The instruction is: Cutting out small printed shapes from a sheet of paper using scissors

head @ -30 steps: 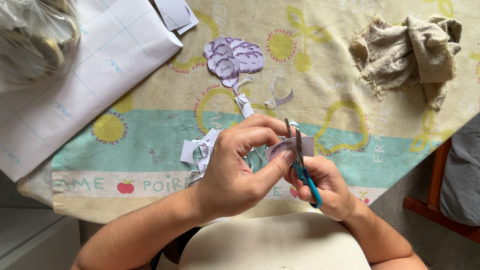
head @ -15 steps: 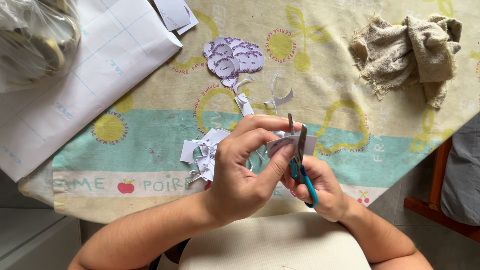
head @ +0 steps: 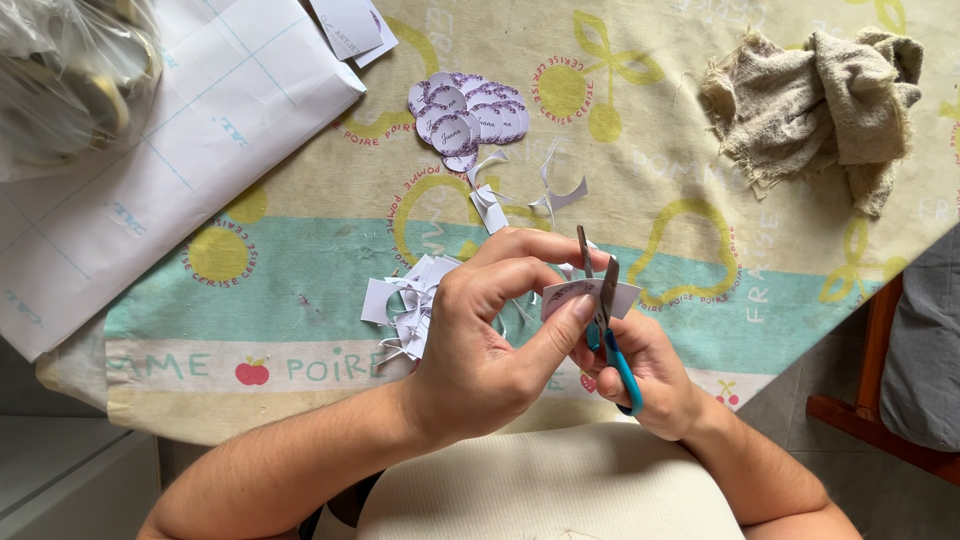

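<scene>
While the left hand (head: 490, 340) pinches a small piece of white paper (head: 575, 297) between thumb and fingers, the right hand (head: 645, 375) grips a pair of blue-handled scissors (head: 605, 320) and has the blades at that paper. Blades point up and away from the body, slightly parted, with the paper's edge right at them. Both hands are close together, touching, held just above the near edge of the table, over the person's lap.

Look at the tablecloth (head: 300, 290): cream and turquoise, printed with fruit shapes. Just left of the left hand lies a heap of white paper offcuts (head: 405, 305), angular scraps piled on one another. Further up the table sits a cluster of round cut-out labels (head: 468, 115), white with purple edging, overlapping each other. Between that cluster and the hands, a few curled paper strips (head: 545, 190) lie scattered.

Up at the left, a large white sheet with faint blue grid lines (head: 160, 170) covers the corner, with a clear plastic bag (head: 65, 75) resting on it. Far right, a crumpled beige cloth (head: 820, 100) sits well apart from the work.
</scene>
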